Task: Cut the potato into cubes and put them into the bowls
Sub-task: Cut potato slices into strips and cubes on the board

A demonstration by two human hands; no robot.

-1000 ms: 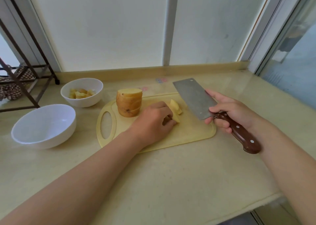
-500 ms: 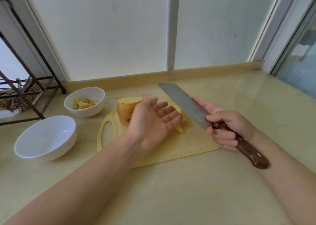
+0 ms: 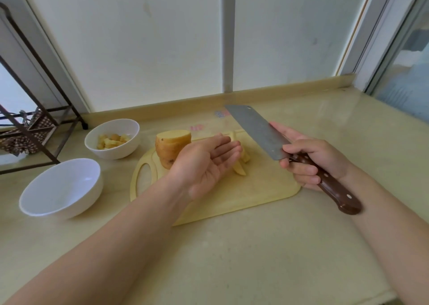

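A large piece of potato (image 3: 170,145) stands cut side up on the pale yellow cutting board (image 3: 255,191). Cut potato strips (image 3: 240,167) lie beside it, partly hidden behind my left hand (image 3: 204,163), which hovers over the board palm up with straight fingers, holding nothing. My right hand (image 3: 311,158) grips the brown handle of a cleaver (image 3: 257,130), its blade raised above the board's right end and pointing away to the left. A white bowl (image 3: 113,140) at the back left holds several potato cubes. A larger white bowl (image 3: 61,187) in front of it is empty.
A dark metal rack (image 3: 30,123) with a checked cloth stands at the far left. A low raised ledge (image 3: 232,99) and window panes close the counter at the back. The beige counter (image 3: 255,258) stretches toward me to its front edge.
My left hand lifted off the potato strips and turned palm up with fingers straightened. The cleaver swung in over the board and then tipped back up to the right.
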